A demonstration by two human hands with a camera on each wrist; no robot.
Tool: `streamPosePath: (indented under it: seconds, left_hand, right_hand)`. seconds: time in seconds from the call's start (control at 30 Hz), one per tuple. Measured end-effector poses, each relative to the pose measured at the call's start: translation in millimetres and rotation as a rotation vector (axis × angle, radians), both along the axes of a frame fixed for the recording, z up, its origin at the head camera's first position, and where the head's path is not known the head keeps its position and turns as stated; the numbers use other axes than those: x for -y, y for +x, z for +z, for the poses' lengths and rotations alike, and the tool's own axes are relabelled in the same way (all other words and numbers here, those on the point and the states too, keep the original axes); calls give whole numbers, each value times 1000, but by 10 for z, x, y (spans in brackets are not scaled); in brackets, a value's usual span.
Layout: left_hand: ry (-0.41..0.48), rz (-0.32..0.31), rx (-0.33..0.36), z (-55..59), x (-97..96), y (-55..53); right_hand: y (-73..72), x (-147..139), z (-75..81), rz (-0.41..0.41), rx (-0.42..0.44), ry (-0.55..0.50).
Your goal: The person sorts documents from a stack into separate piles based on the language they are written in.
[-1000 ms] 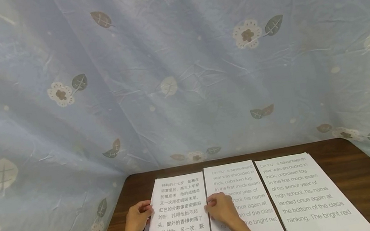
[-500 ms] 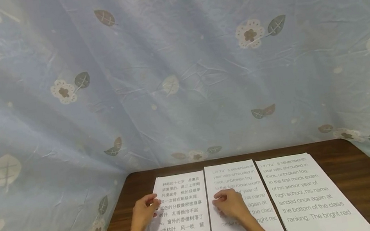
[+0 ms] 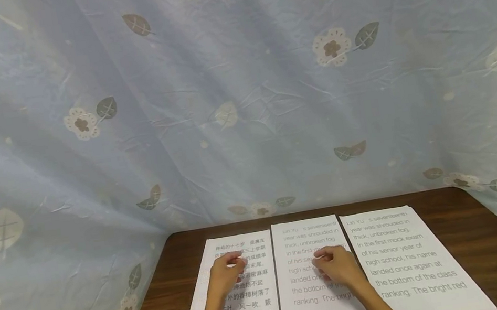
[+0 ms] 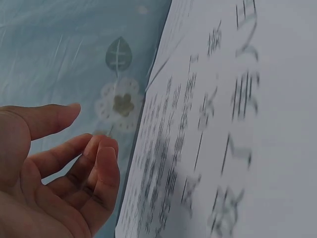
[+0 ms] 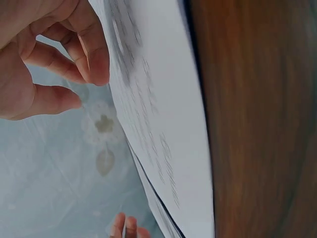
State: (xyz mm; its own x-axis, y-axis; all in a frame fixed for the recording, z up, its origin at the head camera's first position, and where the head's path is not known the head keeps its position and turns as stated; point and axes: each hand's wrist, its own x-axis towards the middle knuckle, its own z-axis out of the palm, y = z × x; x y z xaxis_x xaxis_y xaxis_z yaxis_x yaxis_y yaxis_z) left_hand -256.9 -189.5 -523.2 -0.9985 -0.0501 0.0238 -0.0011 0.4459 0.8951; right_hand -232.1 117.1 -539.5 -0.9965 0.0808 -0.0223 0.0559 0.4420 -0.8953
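Unloaded Position, Both Sides

I see the left paper stack (image 3: 255,292) beneath the left hand (image 3: 224,276), the middle stack (image 3: 306,282) beneath the right hand (image 3: 339,268), the right stack (image 3: 409,262) right of both. Hands empty, fingers loosely bent. For tidy handling, meet opposite edges evenly. Wrist views confirm thumbs clear of fingertips; the head view barely does.

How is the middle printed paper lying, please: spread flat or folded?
Spread flat: the middle paper lies on the table, with no fold showing in the head view.
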Motion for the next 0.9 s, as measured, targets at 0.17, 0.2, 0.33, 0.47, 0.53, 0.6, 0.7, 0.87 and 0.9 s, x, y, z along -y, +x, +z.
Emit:
streamPosePath:
  seconds: [0.17, 0.2, 0.33, 0.47, 0.53, 0.6, 0.7, 0.87, 0.9]
  left_hand:
    - [26, -29, 13, -6, -211, -24]
    - [33, -34, 13, -4, -252, -26]
    - [53, -63, 14, 0, -417, -26]
    - [74, -76, 20, -17, -563, -25]
    - [78, -81, 23, -34, -625, -33]
    - [84, -81, 31, -53, -683, -40]
    - [100, -76, 47, -78, -765, -48]
    - [76, -39, 76, -121, -859, -56]
    - [65, -32, 80, -129, -870, -61]
  right_hand:
    - [1, -206, 28, -24, 4, -5]
    - [6, -244, 35, -29, 5, -3]
    - [32, -395, 64, -44, 12, 17]
    - [57, -539, 74, -48, 22, 41]
    - [69, -603, 70, -50, 29, 46]
    - [73, -658, 65, -57, 32, 60]
    - [79, -730, 59, -60, 39, 78]
    - [78, -834, 32, -54, 52, 141]
    - [79, -853, 27, -52, 55, 150]
